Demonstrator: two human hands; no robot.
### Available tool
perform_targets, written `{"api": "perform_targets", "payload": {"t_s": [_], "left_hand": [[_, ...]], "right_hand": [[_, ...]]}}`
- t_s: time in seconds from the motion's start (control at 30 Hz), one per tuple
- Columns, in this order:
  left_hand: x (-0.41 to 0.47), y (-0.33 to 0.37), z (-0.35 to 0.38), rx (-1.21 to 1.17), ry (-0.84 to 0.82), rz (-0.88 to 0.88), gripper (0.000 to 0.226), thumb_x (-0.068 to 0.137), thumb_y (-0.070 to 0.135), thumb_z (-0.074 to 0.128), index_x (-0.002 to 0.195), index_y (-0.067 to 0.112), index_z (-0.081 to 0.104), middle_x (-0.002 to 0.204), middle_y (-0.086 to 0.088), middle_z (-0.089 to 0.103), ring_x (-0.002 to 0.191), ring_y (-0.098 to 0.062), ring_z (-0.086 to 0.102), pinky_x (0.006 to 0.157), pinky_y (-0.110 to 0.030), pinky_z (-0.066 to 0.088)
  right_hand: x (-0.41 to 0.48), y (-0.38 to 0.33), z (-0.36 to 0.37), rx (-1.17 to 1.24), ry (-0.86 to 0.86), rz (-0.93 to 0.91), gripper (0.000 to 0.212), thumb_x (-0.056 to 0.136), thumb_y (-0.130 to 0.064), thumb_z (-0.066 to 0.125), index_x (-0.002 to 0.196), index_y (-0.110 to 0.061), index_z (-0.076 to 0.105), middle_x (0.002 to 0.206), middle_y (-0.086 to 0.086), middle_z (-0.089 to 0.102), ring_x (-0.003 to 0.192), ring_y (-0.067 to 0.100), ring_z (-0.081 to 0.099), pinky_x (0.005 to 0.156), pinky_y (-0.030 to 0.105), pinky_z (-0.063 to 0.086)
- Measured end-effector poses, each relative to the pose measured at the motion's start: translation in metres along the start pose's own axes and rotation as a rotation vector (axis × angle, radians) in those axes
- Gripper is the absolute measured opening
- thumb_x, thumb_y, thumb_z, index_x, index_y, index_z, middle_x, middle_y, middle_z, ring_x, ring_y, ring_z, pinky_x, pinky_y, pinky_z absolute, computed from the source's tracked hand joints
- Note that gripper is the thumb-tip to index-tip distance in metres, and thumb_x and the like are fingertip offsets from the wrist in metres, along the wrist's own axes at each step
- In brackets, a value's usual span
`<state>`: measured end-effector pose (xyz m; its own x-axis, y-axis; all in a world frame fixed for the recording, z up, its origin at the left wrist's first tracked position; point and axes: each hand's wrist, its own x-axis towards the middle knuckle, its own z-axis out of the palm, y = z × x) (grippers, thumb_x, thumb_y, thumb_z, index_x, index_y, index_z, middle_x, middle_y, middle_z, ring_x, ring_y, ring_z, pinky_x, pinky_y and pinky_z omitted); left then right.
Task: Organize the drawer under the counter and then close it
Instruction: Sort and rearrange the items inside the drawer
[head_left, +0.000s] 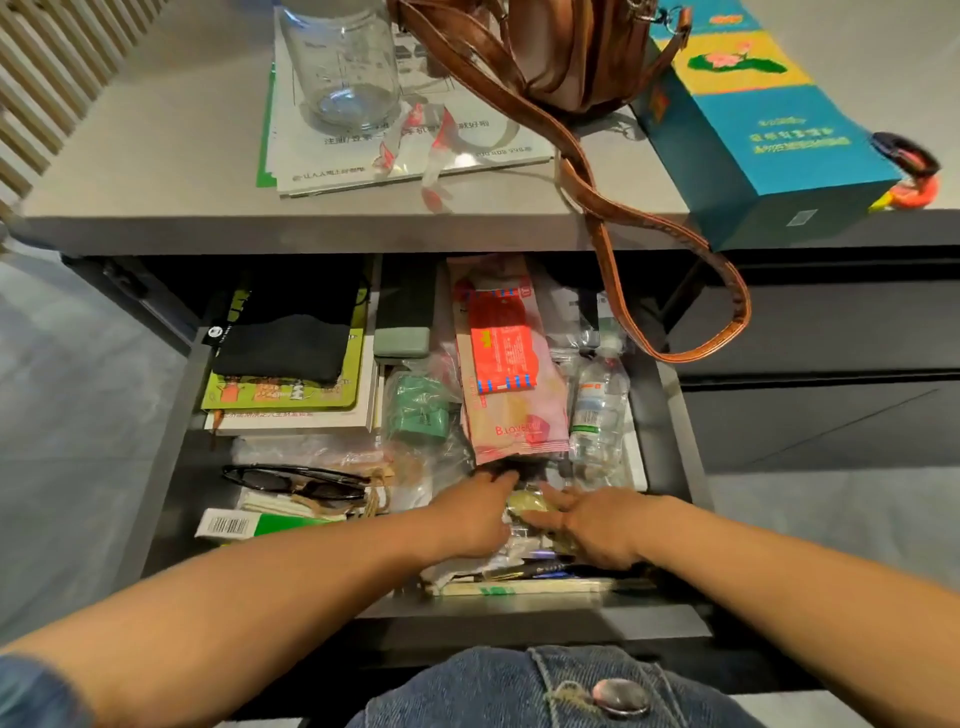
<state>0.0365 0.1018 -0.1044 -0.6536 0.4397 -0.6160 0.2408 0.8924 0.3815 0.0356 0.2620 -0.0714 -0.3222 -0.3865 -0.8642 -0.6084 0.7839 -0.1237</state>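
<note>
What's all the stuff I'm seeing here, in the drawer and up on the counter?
glass jar: one, clear, counter, on papers
papers: a few, white and green, counter
bag: one, brown leather, counter, strap hanging over the drawer
box: one, teal and yellow, counter right
books: small stack, drawer back left, black cloth on top
pink packet: one, drawer centre
plastic bottle: one, clear, drawer right
sunglasses: one, black, drawer front left
left hand: in drawer front
right hand: beside it, on small packets

matt grey drawer (156, 467), glossy plastic packet (511, 384), clear glass jar (343, 62)
</note>
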Motion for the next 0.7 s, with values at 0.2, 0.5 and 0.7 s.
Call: {"api": "perform_targets", "payload": {"t_s": [0.2, 0.5, 0.7], "left_hand": [[-0.004, 0.007, 0.010, 0.019, -0.065, 0.167, 0.063, 0.086, 0.015, 0.056, 0.143, 0.020, 0.030, 0.109, -0.018, 0.061, 0.099, -0.034, 0.057, 0.074, -0.037, 0.046], [0.000, -0.007, 0.008, 0.078, -0.117, 0.025, 0.085, 0.085, 0.038, 0.063, 0.149, 0.032, 0.007, 0.144, -0.017, 0.035, 0.123, -0.035, 0.045, 0.097, -0.038, 0.041], [-0.011, -0.002, 0.011, 0.057, -0.165, 0.053, 0.088, 0.088, 0.033, 0.061, 0.150, 0.027, -0.001, 0.149, -0.019, 0.028, 0.128, -0.037, 0.041, 0.103, -0.040, 0.038]], "right_hand": [[-0.013, 0.000, -0.013, 0.028, -0.175, 0.021, 0.060, 0.096, -0.017, 0.046, 0.148, -0.032, 0.020, 0.157, 0.007, 0.012, 0.123, 0.029, 0.046, 0.101, 0.036, 0.038], [0.000, -0.006, -0.012, 0.003, -0.026, 0.040, 0.068, 0.096, -0.031, 0.047, 0.148, -0.036, 0.004, 0.158, 0.009, -0.010, 0.144, 0.034, 0.006, 0.116, 0.047, 0.019], [-0.004, -0.011, -0.012, 0.052, -0.040, 0.040, 0.060, 0.096, -0.032, 0.044, 0.147, -0.039, 0.013, 0.158, 0.009, -0.006, 0.142, 0.033, 0.020, 0.114, 0.042, 0.025]]}}
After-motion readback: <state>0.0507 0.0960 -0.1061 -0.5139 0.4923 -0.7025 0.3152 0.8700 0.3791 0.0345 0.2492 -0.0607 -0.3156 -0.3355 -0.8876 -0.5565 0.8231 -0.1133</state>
